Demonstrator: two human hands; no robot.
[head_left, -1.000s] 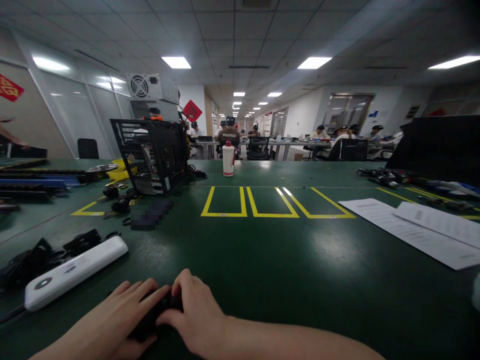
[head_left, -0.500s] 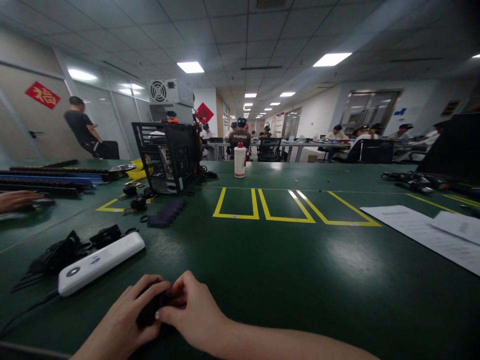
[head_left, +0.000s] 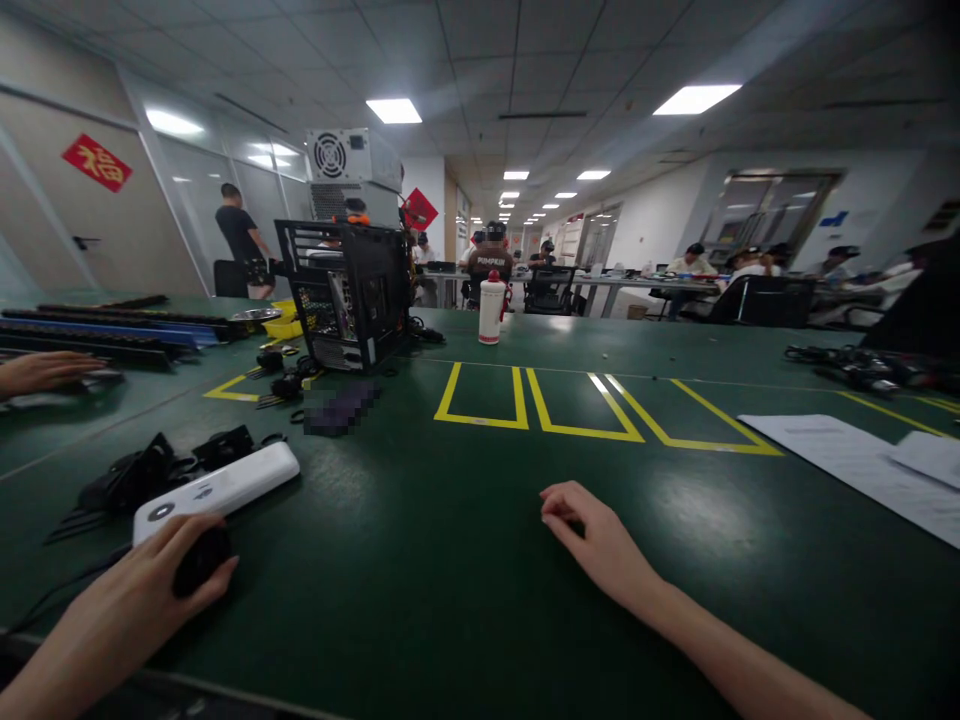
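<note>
At the lower left, my left hand (head_left: 161, 570) is closed around a small, dark, rounded object (head_left: 201, 562), mostly covered by the fingers; its kind cannot be made out. Just beyond that hand lies a white power strip (head_left: 240, 480), its near end partly behind my knuckles. A heap of black cables and adapters (head_left: 135, 478) lies alongside the strip. Over the middle right of the green table, my right hand (head_left: 585, 520) has its fingers curled in with the thumb against them. Anything between those fingertips is hidden or too small to see.
An open black computer case (head_left: 349, 300) stands beyond the strip, near a white bottle (head_left: 491, 310). Yellow tape outlines (head_left: 484, 422) mark the green table (head_left: 420, 550). Papers (head_left: 847, 465) lie right. Another person's hand (head_left: 49, 373) rests at far left.
My hands, together on the dark object before, have parted. The left carried it left beside the power strip; the right moved right and away. A person in the background walked right.
</note>
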